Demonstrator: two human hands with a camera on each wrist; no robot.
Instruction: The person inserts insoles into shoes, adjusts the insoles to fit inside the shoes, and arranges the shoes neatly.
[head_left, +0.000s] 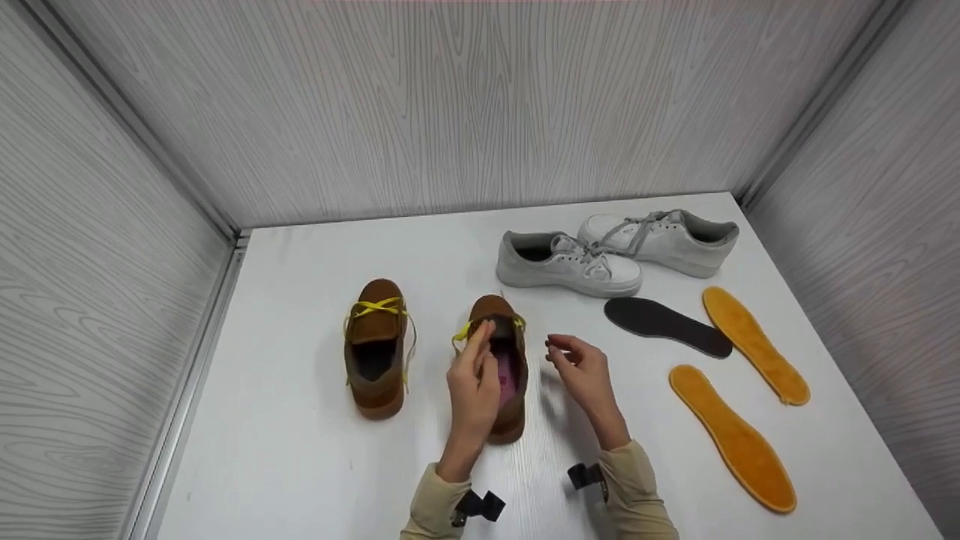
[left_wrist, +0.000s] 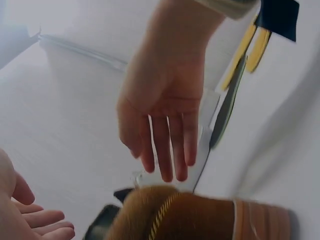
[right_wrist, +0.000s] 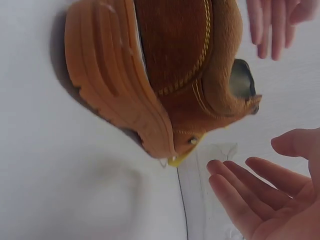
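Observation:
My left hand (head_left: pixel 472 386) hovers over the left side of a brown shoe (head_left: pixel 506 429) with yellow laces, its fingers loosely extended and holding nothing. Inside that shoe a pink-purple insole (head_left: pixel 508 379) shows, partly hidden by the hand. To the shoe's right, my right hand (head_left: pixel 589 377) is held apart from it with relaxed fingers and nothing in them. The right wrist view shows the same shoe's heel and stitched side (right_wrist: pixel 172 45) close up, with the right hand (right_wrist: pixel 270 200) beside it. The matching brown shoe (head_left: pixel 380 394) stands further left.
Two white sneakers (head_left: pixel 570 270) with grey laces stand at the back right, touching or overlapping. A black insole (head_left: pixel 664 324) and two orange-yellow insoles, one farther back (head_left: pixel 754 345) and one nearer (head_left: pixel 735 439), lie on the right of the white table (head_left: pixel 292 465). Grey wood-grain panels enclose it.

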